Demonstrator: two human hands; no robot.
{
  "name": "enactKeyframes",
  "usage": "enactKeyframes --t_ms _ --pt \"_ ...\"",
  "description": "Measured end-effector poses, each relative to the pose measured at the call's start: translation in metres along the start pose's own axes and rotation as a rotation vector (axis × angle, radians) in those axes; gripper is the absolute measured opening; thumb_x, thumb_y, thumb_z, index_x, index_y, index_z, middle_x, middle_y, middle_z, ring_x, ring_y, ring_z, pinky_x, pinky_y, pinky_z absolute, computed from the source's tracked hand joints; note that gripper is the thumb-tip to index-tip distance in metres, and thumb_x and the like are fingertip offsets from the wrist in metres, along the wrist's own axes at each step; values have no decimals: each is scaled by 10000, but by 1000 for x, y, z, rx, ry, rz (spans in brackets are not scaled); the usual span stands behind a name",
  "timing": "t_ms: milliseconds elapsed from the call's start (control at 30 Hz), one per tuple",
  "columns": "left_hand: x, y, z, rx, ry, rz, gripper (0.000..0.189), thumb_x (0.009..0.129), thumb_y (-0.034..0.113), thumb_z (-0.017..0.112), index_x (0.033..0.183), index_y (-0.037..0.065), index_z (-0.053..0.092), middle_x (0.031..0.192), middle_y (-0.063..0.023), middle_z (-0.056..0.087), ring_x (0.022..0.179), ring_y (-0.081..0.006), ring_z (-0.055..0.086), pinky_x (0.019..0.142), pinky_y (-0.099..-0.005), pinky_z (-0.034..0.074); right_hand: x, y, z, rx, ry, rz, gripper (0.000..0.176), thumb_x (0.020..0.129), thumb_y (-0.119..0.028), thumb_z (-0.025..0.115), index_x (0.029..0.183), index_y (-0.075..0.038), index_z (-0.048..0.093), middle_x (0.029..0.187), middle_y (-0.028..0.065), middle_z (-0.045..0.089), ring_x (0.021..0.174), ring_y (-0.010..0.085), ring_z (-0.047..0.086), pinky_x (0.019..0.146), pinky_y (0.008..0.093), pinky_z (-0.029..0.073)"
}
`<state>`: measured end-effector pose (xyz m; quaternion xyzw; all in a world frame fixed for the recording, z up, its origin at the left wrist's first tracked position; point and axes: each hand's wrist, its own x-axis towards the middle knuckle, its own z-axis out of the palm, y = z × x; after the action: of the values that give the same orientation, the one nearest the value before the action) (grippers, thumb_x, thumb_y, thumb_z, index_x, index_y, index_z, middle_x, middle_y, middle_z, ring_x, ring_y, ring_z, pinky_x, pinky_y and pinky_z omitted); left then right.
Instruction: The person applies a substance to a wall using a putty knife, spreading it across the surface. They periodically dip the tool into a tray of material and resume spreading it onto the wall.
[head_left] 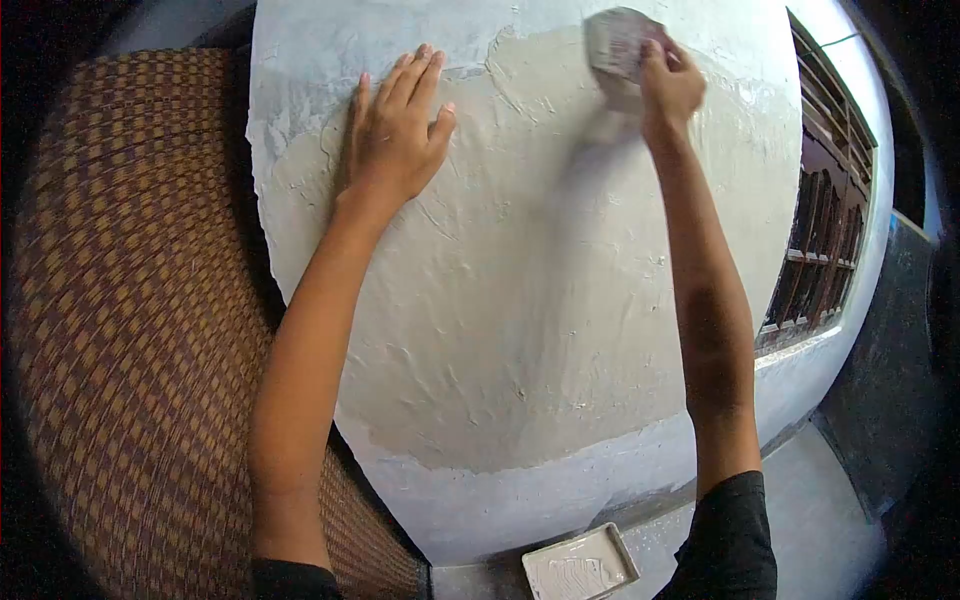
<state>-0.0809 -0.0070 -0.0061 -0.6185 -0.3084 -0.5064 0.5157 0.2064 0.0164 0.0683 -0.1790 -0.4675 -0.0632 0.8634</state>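
Left fingers (pixel 408 82) splay on the wall (pixel 480 330) near its edge, right fingers (pixel 654 72) clamp a flat tool (pixel 615 42), open plaster (pixel 525 165) between.

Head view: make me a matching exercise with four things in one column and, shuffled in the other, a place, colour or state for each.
Things:
1. Left hand
2. Right hand
3. Tray
4. Woven mat

Descriptions:
A. Near the foot of the wall, with pale paste in it
B. Brown and tan, along the left side of the picture
C. Holding a flat scraper high up
D. Open, with its fingers pointing up, against the coated surface

Pairs: 1-D, 2-C, 3-A, 4-B
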Motion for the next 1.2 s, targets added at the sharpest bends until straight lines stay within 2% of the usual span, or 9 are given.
enactKeyframes --t_ms 100,200,300,467,567,800,1033,1133,1200 --pt "-2 2 -1 -2 -3 8 553 934 300 488 1439 94 394 1492 -83 394 1386 -251 347 1150 -534 184 -10 -17 -14 17 74 25 353 906 -134 648 1223 16 612 997 138 696 862 155 663 791 264 533" --pt "-1 6 -2 -17 -13 2 548 958 284 462 1467 116 347 1507 -103 365 1395 -284 333 1147 -546 182 -38 -19 0 229 -275 -170 336 922 -139 640 1229 -3 618 957 109 705 842 123 648 774 259 525" --pt "-1 7 -4 -14 -34 -10 546 958 282 462 1465 113 350 1508 -101 364 1397 -282 329 1149 -544 177 -48 -15 5 -250 -252 -391 308 911 -177 656 1206 -90 664 904 92 713 792 121 627 702 250 500" --pt "0 5 -8 -12 -65 -18 552 958 277 468 1467 102 347 1510 -109 359 1403 -279 319 1154 -545 162 14 11 -38 -45 35 2 341 891 -168 665 1199 -24 647 978 124 704 848 154 653 779 274 533" --pt "-1 5 -1 -16 -9 -18 561 936 310 483 1446 95 386 1494 -85 390 1396 -250 331 1155 -533 168 27 10 -55 -19 252 70 336 862 -129 634 1169 6 654 981 160 697 870 181 661 802 300 524" --pt "-1 6 2 2 7 -10 553 935 302 483 1435 83 395 1486 -95 398 1391 -253 337 1151 -547 170 -12 -11 -1 140 -271 -137 372 904 -179 676 1228 -7 622 1014 125 705 856 131 643 778 253 515" --pt "-2 6 -4 -22 -29 -15 560 959 293 462 1474 114 334 1515 -90 354 1406 -277 314 1151 -552 161 -27 -35 48 198 -284 -69 288 936 -84 600 1194 44 602 918 135 702 785 156 655 690 261 516" --pt "-2 5 -5 -16 -36 -22 559 961 301 459 1475 120 333 1516 -88 352 1406 -272 314 1151 -548 164 -19 -28 42 -183 -216 -170 353 894 -200 672 1194 -14 649 1010 134 708 851 155 664 758 259 516" --pt "-2 5 -3 -14 -41 -24 558 962 304 458 1476 123 333 1517 -88 351 1407 -270 315 1151 -546 166 -9 -21 37 -92 -175 -91 349 892 -194 673 1191 -15 651 1004 136 709 852 155 664 754 259 515"
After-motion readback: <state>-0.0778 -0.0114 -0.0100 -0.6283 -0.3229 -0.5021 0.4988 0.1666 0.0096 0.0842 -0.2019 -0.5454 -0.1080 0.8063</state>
